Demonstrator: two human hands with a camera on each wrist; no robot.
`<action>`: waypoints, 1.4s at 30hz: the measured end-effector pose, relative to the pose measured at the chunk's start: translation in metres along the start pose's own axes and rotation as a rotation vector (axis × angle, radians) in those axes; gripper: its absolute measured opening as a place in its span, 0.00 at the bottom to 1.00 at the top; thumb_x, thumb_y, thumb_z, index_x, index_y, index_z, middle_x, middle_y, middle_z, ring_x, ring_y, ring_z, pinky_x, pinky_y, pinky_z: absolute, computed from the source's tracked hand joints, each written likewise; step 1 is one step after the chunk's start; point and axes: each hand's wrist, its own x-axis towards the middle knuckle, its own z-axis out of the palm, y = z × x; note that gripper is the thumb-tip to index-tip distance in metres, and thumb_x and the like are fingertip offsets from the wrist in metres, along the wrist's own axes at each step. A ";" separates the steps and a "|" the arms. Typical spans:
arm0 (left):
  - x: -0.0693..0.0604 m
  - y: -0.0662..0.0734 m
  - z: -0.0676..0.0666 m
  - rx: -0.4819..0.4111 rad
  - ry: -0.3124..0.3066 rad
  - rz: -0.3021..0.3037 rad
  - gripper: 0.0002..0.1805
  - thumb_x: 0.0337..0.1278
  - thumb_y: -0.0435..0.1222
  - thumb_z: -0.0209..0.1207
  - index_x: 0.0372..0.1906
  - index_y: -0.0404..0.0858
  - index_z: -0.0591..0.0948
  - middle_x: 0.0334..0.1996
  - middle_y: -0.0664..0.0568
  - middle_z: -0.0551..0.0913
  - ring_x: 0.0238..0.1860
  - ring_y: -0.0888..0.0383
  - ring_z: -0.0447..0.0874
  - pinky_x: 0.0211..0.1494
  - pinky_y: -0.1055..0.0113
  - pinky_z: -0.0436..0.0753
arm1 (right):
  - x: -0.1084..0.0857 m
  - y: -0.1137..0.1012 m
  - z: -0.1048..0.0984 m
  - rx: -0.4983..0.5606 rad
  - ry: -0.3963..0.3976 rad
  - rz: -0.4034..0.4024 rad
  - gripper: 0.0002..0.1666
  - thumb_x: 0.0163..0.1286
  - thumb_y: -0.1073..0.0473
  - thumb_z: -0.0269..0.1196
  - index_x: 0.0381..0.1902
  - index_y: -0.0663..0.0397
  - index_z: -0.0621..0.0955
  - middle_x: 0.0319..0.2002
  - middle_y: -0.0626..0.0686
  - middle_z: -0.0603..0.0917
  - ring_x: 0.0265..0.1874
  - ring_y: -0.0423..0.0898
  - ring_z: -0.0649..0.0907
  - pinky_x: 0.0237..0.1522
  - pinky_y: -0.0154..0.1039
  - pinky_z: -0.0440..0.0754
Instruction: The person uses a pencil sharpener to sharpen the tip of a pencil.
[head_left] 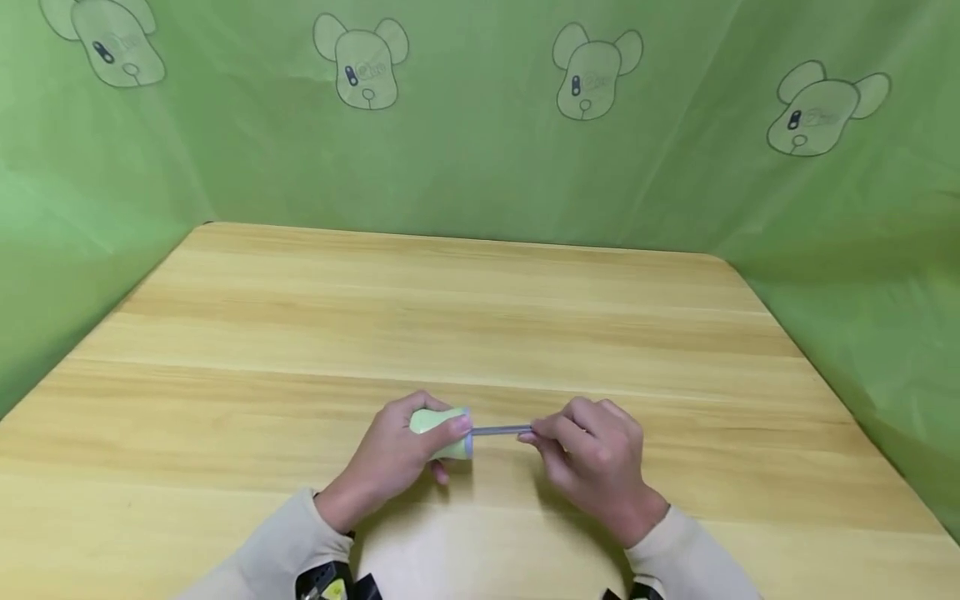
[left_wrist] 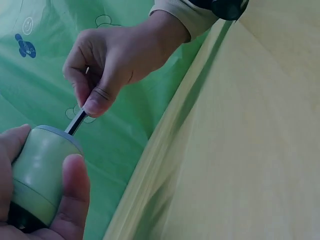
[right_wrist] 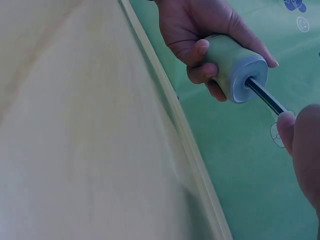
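Hidden between the thumb and fingertips of the right hand: the far end of a slim metal rod, its shape impossible to make out. Partly covered by the left hand: a pale green handle, with a blue-grey end cap plainest from the right wrist and, from the left wrist, a dark base mostly lost behind fingers and palm. Cannot tell the depth of the rod inside the handle. Cut off by the lower edge of the head view: beige sleeves and black wrist devices. Clamped around the handle with the left grip, thumb near the cap; pinched on the rod's outer end with the right. Inside the left grip, over the wooden table: the handle, cap end facing the right hand. Between the two hands, out of the cap's middle: the bare stretch of rod. Behind, on a green backdrop: animal-head outlines with lettering too faint to read.
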 end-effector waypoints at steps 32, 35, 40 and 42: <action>0.002 0.005 -0.005 0.095 0.166 0.067 0.17 0.56 0.41 0.67 0.44 0.35 0.79 0.24 0.47 0.78 0.17 0.56 0.76 0.18 0.66 0.80 | 0.004 -0.003 -0.002 0.037 -0.111 0.140 0.26 0.67 0.41 0.62 0.19 0.55 0.83 0.19 0.47 0.78 0.11 0.40 0.71 0.12 0.28 0.67; 0.001 0.006 -0.004 0.081 0.119 0.029 0.18 0.61 0.44 0.63 0.44 0.33 0.77 0.21 0.47 0.77 0.11 0.56 0.73 0.14 0.65 0.78 | 0.010 -0.005 0.002 -0.022 0.020 0.025 0.28 0.68 0.44 0.63 0.13 0.54 0.81 0.14 0.45 0.73 0.06 0.38 0.64 0.06 0.26 0.58; -0.001 0.006 -0.004 0.128 0.084 0.034 0.19 0.64 0.45 0.61 0.45 0.32 0.75 0.22 0.48 0.78 0.13 0.56 0.73 0.17 0.65 0.78 | 0.014 -0.010 0.003 -0.071 -0.003 0.030 0.32 0.70 0.41 0.59 0.10 0.52 0.78 0.13 0.43 0.64 0.05 0.32 0.55 0.07 0.21 0.46; 0.000 0.004 -0.004 0.173 0.093 0.065 0.18 0.64 0.45 0.61 0.45 0.33 0.75 0.24 0.49 0.79 0.20 0.57 0.76 0.26 0.65 0.80 | 0.014 -0.012 0.001 -0.074 -0.080 0.094 0.33 0.70 0.38 0.57 0.10 0.51 0.77 0.13 0.42 0.64 0.06 0.30 0.54 0.08 0.19 0.45</action>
